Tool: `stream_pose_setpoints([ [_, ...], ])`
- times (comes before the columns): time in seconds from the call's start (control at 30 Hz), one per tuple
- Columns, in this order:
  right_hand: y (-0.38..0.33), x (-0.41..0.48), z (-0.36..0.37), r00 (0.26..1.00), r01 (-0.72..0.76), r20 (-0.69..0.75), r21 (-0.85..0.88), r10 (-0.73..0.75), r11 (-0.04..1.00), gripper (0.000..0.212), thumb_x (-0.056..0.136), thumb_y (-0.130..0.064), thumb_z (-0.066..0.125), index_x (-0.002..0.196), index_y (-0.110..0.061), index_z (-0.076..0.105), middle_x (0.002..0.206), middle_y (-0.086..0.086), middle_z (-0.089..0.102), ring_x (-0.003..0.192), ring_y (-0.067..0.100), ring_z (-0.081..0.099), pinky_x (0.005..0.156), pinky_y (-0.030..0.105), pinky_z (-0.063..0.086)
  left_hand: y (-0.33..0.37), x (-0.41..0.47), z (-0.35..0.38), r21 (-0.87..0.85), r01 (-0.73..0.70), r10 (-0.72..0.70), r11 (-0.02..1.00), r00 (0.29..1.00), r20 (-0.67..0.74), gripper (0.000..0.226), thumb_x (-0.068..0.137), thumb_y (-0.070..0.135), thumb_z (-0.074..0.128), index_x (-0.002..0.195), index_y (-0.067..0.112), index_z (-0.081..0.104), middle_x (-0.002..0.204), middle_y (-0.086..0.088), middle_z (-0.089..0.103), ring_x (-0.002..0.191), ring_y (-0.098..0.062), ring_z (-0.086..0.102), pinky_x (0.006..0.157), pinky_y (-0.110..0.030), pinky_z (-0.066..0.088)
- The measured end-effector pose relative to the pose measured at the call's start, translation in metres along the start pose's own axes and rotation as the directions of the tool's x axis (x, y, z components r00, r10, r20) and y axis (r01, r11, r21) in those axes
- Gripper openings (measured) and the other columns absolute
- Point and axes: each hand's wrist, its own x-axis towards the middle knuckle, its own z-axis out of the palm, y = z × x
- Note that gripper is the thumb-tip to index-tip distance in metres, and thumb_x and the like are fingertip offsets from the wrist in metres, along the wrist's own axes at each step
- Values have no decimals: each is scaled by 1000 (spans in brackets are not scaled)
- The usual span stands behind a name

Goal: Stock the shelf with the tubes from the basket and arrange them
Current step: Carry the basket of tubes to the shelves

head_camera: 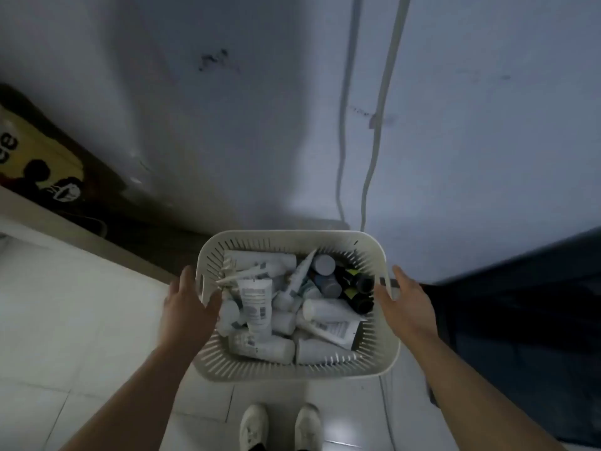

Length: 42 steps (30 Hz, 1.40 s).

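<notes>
Fingers (186, 278) of the left hand (185, 307) are held nearly straight against the outer wall of the basket (292, 372) at its 9 o'clock side, while the thumb is laid across the rim towards the inside. On the right hand (408, 307) the fingers (400, 275) are likewise stretched out and relaxed at the basket's 3 o'clock side, with the thumb placed on the rim just beside a handle slot (387, 283). Nothing is seen curled round the rim on either side, and the picture is blurred there. Whether the basket is lifted or rests on the floor (81, 320) cannot be told.

The basket is pale, rectangular and slotted along its walls, and it is seen between the two forearms, close to the foot of a grey wall (227, 125). It is filled with a loose heap of tubes (257, 307), most of them white and lying crosswise over one another. A few dark tubes (359, 292) with yellow-green marks are gathered at about 2 o'clock inside it, next to grey-capped ones (323, 265).

A pair of white shoes (279, 428) is seen on the tiled floor at 6 o'clock from the basket. Two pale cables (377, 125) are run down the wall at 12 to 1 o'clock. A yellow item with a dark figure (35, 164) is propped at 10 o'clock.
</notes>
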Motion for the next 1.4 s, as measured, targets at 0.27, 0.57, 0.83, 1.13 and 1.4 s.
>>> stream_pose_setpoints([
  [0.27, 2, 32, 17, 920, -386, 174, 549, 351, 741, 31, 93, -39, 51, 97, -13, 67, 79, 6, 64, 71, 22, 60, 69, 39, 54, -17, 37, 8, -514, 392, -270, 763, 916, 298, 37, 98, 38, 41, 104, 6, 58, 87, -14, 64, 76, -26, 62, 70, -42, 56],
  [0.57, 24, 44, 27, 849, -526, 403, 716, 343, 459, 31, 94, -43, 48, 102, -18, 66, 55, -8, 47, 40, 4, 32, 36, 17, 24, -25, 40, 11, -699, 517, -207, 495, 851, 483, 30, 98, 39, 43, 106, 15, 60, 57, 4, 39, 44, -6, 31, 38, -20, 29],
  [0.83, 10, 44, 16, 837, -544, 448, 741, 314, 393, 27, 95, -43, 46, 92, -23, 62, 47, -11, 36, 33, 3, 23, 33, 16, 16, -23, 38, 3, -745, 538, -175, 393, 840, 514, 27, 98, 40, 43, 97, 17, 58, 54, 7, 31, 40, -4, 26, 35, -16, 23],
  [1.13, -17, 13, -13, 865, -492, 387, 775, 319, 396, 27, 95, -43, 47, 91, -22, 63, 45, -11, 36, 33, 4, 22, 35, 16, 15, -20, 24, -33, -753, 501, -160, 426, 861, 483, 28, 97, 43, 44, 99, 18, 59, 53, 8, 29, 46, -8, 22, 37, -18, 20],
  [1.4, -51, -40, -42, 885, -456, 358, 797, 298, 397, 26, 95, -42, 48, 90, -22, 63, 44, -10, 37, 32, 3, 22, 33, 15, 15, -30, -9, -87, -759, 478, -135, 442, 872, 470, 30, 97, 44, 43, 102, 19, 59, 58, 6, 28, 50, -8, 21, 41, -22, 21],
])
